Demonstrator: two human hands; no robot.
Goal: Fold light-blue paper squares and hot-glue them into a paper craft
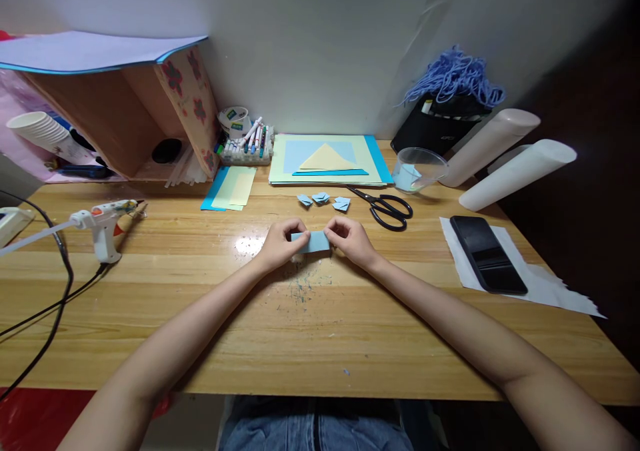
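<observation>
Between my two hands is a small rectangular piece of light blue paper [315,242], held just above the table. My left hand [281,243] pinches its left end between thumb and fingers. At the right end, my right hand [353,239] pinches it the same way. Just beyond the hands lie small folded blue paper pieces: one on the left [305,200], one in the middle [321,198] and one on the right [341,204]. Black-handled scissors [390,210] rest to the right of these, blades pointing left.
Stacked coloured paper sheets [280,161] lie at the back, beside a clear plastic cup [420,171]. A hot glue gun [106,228] with its cable stands at left, near a cardboard box [185,104]. A phone [487,254] lies at right on white paper. Markers [255,138] fill a tray.
</observation>
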